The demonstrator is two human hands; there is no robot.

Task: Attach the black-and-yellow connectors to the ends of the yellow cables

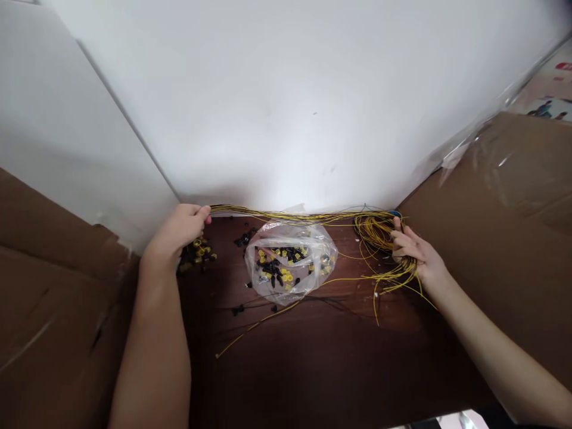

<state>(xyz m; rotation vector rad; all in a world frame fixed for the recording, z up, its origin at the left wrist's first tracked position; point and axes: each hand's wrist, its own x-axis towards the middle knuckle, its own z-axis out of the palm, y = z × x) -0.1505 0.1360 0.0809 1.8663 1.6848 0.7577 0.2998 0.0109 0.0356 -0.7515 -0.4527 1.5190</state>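
Thin yellow wires (286, 214), a long bundle of them, run along the back edge of the dark brown wooden tabletop (339, 357), tight against the white wall (286, 107), and end in a loose tangled coil (375, 232) at the right.

Risks as I see them:
- Coil is messy, with loops spilling toward the front. A pull from either end likely tightens it into a knot.
- Stray single yellow strand (254, 326) lies across the table below the bag. Easy to snag with a forearm.
- Clear plastic bag of small black and yellow connector pieces (290, 262) sits open-looking just in front of the bundle. Dragging the wires could tip it and scatter the parts.
- Loose black and yellow pieces (199, 253) already lie by the left wrist. They could get swept off.

Fingers:
- Left hand (179, 229): clenched on the left end of the bundle, thumb and fingers pinched over the strands, knuckles toward the wall.
- Right hand (417, 253): fingers half spread, resting on and threaded into the coil. Loose grasp on the loops, not a fist. I cannot tell how many strands it actually grips.

Brown cardboard panels (513, 208) flank both sides of the table.
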